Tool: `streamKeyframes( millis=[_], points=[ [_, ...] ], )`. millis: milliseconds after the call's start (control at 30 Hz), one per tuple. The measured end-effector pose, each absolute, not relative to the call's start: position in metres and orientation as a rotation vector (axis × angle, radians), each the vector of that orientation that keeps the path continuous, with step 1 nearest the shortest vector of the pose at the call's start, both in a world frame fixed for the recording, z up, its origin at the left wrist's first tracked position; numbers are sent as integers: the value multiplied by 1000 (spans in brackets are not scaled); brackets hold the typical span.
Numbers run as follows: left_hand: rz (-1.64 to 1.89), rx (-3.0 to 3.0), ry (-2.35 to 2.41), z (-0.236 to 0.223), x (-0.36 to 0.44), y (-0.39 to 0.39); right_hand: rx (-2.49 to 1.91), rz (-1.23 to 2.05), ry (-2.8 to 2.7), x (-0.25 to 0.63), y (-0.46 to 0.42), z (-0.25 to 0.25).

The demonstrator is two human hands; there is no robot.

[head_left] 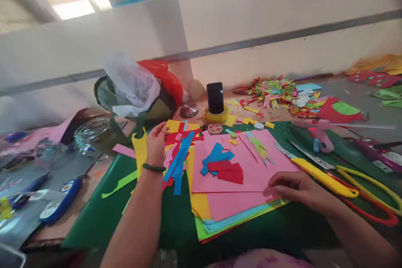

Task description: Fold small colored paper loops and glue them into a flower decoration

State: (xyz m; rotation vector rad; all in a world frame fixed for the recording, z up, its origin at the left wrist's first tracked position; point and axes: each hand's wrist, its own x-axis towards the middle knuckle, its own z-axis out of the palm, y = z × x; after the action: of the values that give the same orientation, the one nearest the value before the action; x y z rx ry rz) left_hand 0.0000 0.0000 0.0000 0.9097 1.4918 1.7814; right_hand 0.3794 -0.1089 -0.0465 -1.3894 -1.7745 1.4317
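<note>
My left hand (156,141), with a dark bracelet at the wrist, is raised over the left side of a heap of paper strips. Its fingers are curled together, and whatever they may hold is hidden. Beside it are a yellow paper strip (140,150) and crossed blue strips (180,161). My right hand (293,187) rests loosely at the lower right edge of a pink sheet (232,185), thumb and fingers apart. On that sheet lie red paper pieces (230,173), blue pieces (216,155) and a fringed green-yellow piece (259,146). More coloured sheets (226,227) are stacked underneath.
Right of the stack lie a yellow cutter knife (325,177), scissors (317,161) and a pink glue gun (322,134). A phone (215,98) stands in a yellow tape roll (216,116) behind. Bags (135,88) sit back left; a blue tool (61,201) lies left.
</note>
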Motion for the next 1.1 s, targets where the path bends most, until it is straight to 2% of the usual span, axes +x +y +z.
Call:
streamKeyframes(
  millis=[100, 200, 400, 500, 867, 1000, 1100],
  points=[
    [1824, 826, 1482, 1, -15, 0, -1432, 1377, -1748, 382, -107, -45],
    [1654, 1097, 1627, 4, -22, -3, -1451, 1366, -1724, 382, -106, -45],
    [580, 1904, 2091, 11, -9, -17, -1418, 1421, -1712, 376, -110, -42],
    [314, 2033, 2106, 9, 1, -21, -1385, 1348, -1782, 374, -113, -41],
    [0, 2088, 2056, -9, 9, -10, -1211, 1241, -1919, 382, -114, -57],
    [98, 2073, 2052, -8, 5, -6, -1216, 1249, -1917, 382, -113, -58],
    [355, 2187, 2018, -12, 21, -10, -1229, 1255, -1915, 380, -113, -56]
  ],
)
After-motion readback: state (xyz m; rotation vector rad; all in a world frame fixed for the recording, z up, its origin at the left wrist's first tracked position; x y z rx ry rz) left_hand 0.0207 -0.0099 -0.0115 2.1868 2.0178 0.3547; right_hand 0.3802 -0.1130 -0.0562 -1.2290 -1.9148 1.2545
